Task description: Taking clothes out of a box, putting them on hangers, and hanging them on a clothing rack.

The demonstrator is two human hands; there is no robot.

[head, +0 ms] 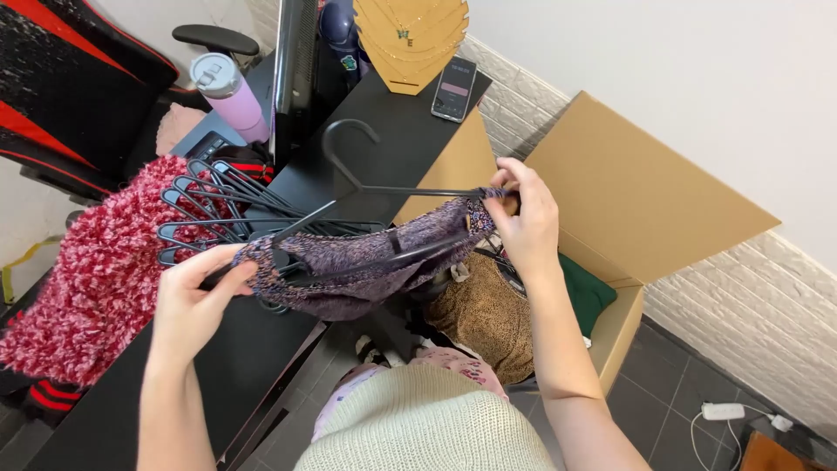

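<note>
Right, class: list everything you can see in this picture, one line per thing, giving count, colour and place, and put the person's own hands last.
Purple patterned fabric garment: one, purple, stretched between both hands on a hanger.
Black plastic hanger: one, black, inside the garment, hook up.
Pile of black hangers: several, black, on the desk at left.
Fuzzy red-and-pink knit garment: one, left on the desk.
Black desk: one, black, centre.
Lilac drink bottle with grey lid: one, upper left.
Smartphone: one, dark, far end of the desk.
Open cardboard box: one, brown, right, holding clothes.
Leopard-print garment: one, tan, in the box.
Green garment: one, in the box.
Left hand: grips the garment's left end.
Right hand: pinches its right end.
</note>
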